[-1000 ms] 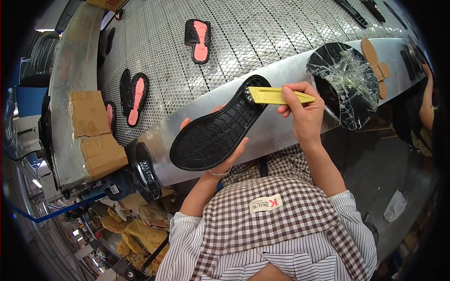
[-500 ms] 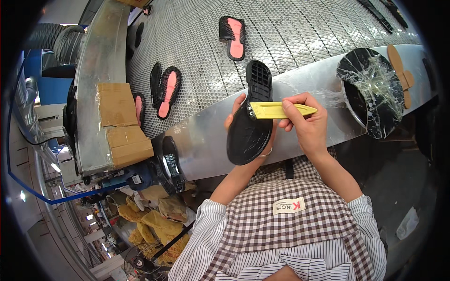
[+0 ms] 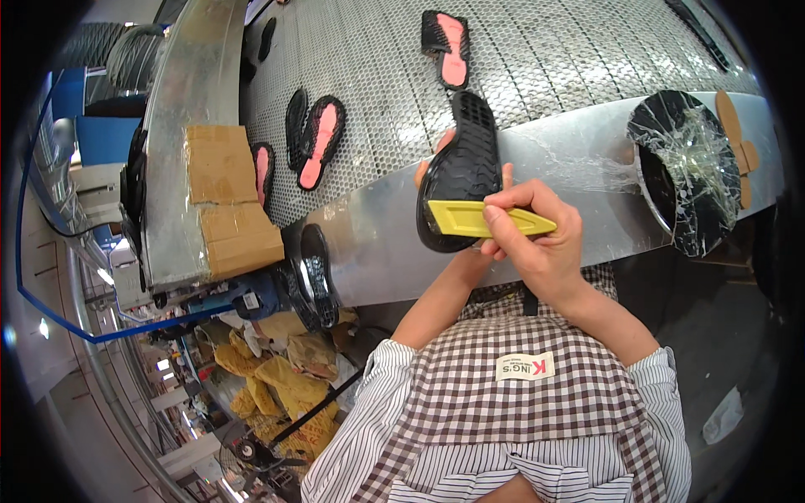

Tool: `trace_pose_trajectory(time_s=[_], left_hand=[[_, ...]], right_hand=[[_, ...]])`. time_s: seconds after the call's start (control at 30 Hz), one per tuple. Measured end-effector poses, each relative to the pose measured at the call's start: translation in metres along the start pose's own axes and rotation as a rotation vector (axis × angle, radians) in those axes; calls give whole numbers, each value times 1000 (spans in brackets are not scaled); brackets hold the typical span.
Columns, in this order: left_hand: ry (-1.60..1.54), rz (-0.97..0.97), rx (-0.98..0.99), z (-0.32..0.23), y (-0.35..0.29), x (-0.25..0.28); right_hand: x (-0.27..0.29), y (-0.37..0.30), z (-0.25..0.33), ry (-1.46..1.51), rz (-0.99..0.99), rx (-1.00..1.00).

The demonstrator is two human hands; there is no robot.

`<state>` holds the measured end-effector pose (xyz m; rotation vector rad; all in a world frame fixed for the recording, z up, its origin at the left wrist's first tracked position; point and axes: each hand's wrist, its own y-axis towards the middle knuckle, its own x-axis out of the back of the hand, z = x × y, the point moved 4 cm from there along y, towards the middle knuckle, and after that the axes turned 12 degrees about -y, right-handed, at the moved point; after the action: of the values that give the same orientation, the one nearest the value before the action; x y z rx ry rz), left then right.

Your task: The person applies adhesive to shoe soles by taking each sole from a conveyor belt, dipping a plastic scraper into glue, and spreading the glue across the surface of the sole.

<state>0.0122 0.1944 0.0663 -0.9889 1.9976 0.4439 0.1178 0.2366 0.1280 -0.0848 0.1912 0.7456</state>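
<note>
My left hand [image 3: 422,173] supports a black shoe sole [image 3: 470,155] from underneath, its fingertips showing at the left edge and the rest hidden. The sole's gridded heel points away from me and its broad toe end is near me. A yellow flat spreader [image 3: 459,219] is pinched between the thumb and fingers of my right hand [image 3: 543,239]. Its wide end lies across the sole near the toe; its pointed end sticks out to the right. Wet-looking shine shows on the sole's surface.
A metal ledge [image 3: 377,251] borders a mesh conveyor [image 3: 377,59] carrying sandals with pink insoles [image 3: 321,147]. To the right stands a plastic-wrapped round pot [image 3: 658,180], beside tan sole-shaped pieces [image 3: 734,142]. Black soles [image 3: 316,264] and taped cardboard [image 3: 239,239] are at left.
The spreader has moved from the sole's middle down toward its near toe end. The sole has tilted, showing more tread pattern. Sandals on the conveyor have shifted up and right in view.
</note>
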Motion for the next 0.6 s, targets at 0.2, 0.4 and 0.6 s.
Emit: trace_pose_trajectory(time_s=[0.2, 0.4, 0.6], left_hand=[[242, 88, -152, 4, -3, -15], [227, 435, -219, 10, -12, -2], [615, 492, -227, 3, -12, -3]], right_hand=[[-2, 16, 18, -203, 121, 83], [4, 37, 32, -378, 334, 151], [0, 57, 64, -533, 552, 483]])
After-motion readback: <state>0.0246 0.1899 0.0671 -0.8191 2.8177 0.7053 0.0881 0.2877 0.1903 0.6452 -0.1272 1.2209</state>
